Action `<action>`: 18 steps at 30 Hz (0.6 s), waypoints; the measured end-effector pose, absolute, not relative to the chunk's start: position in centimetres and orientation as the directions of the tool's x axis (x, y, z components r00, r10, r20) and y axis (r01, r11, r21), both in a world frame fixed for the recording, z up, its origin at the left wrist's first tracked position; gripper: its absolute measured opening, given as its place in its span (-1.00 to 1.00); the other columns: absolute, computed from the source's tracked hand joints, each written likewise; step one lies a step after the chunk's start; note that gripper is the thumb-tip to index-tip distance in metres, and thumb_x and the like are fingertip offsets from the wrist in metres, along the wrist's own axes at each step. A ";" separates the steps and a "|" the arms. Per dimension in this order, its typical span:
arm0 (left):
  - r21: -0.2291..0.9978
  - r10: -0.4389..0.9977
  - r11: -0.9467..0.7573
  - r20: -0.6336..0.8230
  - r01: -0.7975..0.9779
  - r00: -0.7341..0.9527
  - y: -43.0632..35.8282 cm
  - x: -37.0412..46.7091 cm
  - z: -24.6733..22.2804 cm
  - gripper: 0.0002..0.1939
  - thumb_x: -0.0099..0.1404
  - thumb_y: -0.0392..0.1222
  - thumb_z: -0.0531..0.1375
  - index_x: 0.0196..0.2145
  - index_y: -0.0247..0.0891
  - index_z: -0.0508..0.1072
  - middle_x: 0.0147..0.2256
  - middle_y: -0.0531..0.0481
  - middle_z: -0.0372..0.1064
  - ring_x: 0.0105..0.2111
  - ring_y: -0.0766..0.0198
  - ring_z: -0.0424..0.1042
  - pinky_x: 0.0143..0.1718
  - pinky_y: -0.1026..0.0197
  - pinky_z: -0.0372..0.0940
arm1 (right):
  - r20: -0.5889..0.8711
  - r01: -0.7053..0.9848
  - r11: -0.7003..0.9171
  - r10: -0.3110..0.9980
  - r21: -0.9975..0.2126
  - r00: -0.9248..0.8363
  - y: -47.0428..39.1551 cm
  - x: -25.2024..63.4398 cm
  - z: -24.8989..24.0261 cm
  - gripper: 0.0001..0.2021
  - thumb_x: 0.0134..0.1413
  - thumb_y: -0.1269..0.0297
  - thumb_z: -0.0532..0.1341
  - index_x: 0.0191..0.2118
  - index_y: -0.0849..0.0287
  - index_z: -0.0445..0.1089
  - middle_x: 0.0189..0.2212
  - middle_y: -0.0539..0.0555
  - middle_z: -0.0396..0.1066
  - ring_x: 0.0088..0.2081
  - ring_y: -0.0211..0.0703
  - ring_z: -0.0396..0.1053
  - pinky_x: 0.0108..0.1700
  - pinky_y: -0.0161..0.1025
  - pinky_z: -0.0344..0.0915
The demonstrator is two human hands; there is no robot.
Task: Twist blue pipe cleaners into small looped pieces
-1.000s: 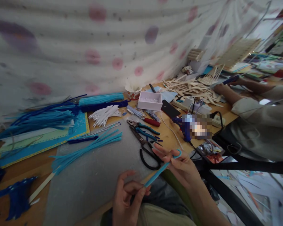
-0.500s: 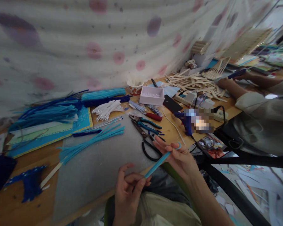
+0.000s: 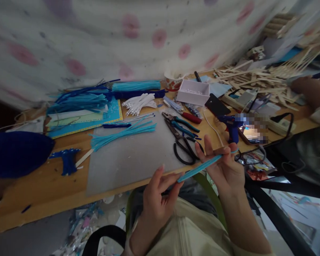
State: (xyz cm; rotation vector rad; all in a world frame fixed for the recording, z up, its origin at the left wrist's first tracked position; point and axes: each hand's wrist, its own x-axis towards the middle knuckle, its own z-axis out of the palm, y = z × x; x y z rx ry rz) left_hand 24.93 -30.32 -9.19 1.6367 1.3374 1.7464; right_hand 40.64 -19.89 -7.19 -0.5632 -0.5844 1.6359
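Note:
A light blue pipe cleaner [image 3: 200, 168] stretches between my two hands just off the front edge of the wooden table [image 3: 42, 192]. My left hand [image 3: 158, 195] pinches its lower left end between thumb and fingers. Higher up, my right hand [image 3: 224, 165] grips its upper right end, where the tip curls into a small loop. Black-handled scissors [image 3: 185, 151] and blue-handled pliers [image 3: 180, 124] lie on the table just beyond my right hand.
A grey mat [image 3: 133, 156] carries a bundle of light blue pipe cleaners [image 3: 122, 133]. More blue bundles [image 3: 80, 99], white sticks [image 3: 140, 103], a white box [image 3: 193, 92], a blue glue gun [image 3: 232, 124] and wooden sticks [image 3: 256, 80] crowd the table. Another person's arm [image 3: 309, 89] rests at far right.
The view has swung left and down, so everything sits further right in frame. My hands keep their hold on the pipe cleaner, which now lies flatter.

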 end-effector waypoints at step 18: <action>0.958 0.954 0.042 -0.123 -0.285 -0.274 -30.7 26.9 -4.4 -0.48 0.13 -0.32 0.36 0.04 -0.21 0.36 -0.28 -0.03 0.62 -0.24 0.19 0.60 -0.19 0.25 0.46 | -0.021 -0.761 -0.117 0.991 -0.638 -0.136 -21.3 41.0 -7.0 -0.65 -0.46 0.18 0.57 -0.53 -0.44 0.48 -0.68 -0.36 0.47 -0.05 -0.08 0.51 0.30 0.12 0.01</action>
